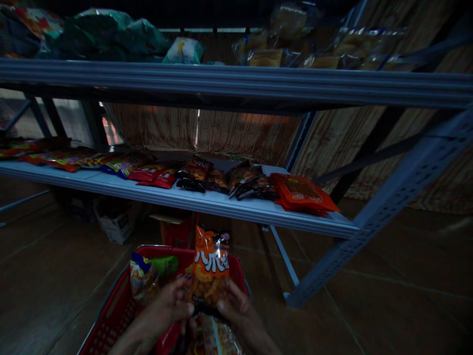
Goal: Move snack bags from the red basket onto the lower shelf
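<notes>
An orange snack bag [211, 261] with white lettering and a black lower edge is upright between my two hands. My left hand [166, 308] grips its lower left side, fingers curled and thumb at the edge. On the lower right side, my right hand [242, 310] pinches the same bag. Both hands are over a red shopping basket [118, 301]. Inside the basket lie a clear bag with a blue top [142, 278], a green packet [165, 266] and another clear packet [214, 337] below my hands.
A blue metal shelf [221, 204] ahead bears several snack bags, with orange packets [303, 192] at its right end. The upper shelf [236, 81] holds more bags. A slanted shelf post [384, 207] stands right. Boxes [116, 222] sit beneath.
</notes>
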A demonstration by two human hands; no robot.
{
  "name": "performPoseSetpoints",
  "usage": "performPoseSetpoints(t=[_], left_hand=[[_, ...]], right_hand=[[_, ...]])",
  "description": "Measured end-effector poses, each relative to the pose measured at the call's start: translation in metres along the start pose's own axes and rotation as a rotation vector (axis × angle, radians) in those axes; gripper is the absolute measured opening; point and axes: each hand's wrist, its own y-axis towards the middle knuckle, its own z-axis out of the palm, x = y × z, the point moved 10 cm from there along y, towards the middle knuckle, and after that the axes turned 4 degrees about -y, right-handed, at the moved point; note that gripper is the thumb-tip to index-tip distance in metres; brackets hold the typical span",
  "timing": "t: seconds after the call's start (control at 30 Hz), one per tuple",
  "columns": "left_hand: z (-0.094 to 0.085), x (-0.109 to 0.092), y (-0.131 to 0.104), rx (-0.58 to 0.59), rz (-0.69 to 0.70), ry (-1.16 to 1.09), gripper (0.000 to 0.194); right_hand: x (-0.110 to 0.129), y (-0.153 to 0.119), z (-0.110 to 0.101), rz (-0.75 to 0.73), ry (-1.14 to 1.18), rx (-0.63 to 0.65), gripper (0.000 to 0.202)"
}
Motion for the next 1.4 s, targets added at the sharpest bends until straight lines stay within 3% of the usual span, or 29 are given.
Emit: performPoseSetpoints(t=[0.23, 0.43, 0.6, 0.8, 1.13, 1.3, 1.4], left_hand=[[-0.004, 0.001, -0.003, -0.076, 0.011, -0.07, 0.038], [-0.013, 0.007, -0.008, -0.163, 0.009, -0.05, 0.044], [-0.018, -0.005, -0.003, -0.199, 0.047, -0.057, 0.048], [-0.013, -0.047, 0.014, -0.154, 0.132, -0.06, 0.048], [0.002, -0.091, 0.013, -0.165, 0.141, -0.001, 0.046], [0.014, -0.153, 0.023, -0.173, 0.274, 0.047, 0.041], [0.017, -0.193, 0.043, -0.217, 0.338, 0.041, 0.031]], right_hand=[[0.015, -0.002, 0.01, 0.012, -0.032, 0.028, 0.051], [0.015, 0.001, 0.011, -0.007, -0.083, 0.038, 0.057], [0.028, 0.006, 0.017, -0.017, -0.124, 0.076, 0.054], [0.07, 0.022, 0.03, -0.096, -0.127, 0.112, 0.052], [0.103, 0.032, 0.034, -0.141, -0.183, 0.131, 0.044], [0.142, 0.055, 0.036, -0.185, -0.241, 0.109, 0.044], [0.173, 0.079, 0.021, -0.228, -0.309, -0.097, 0.065]])
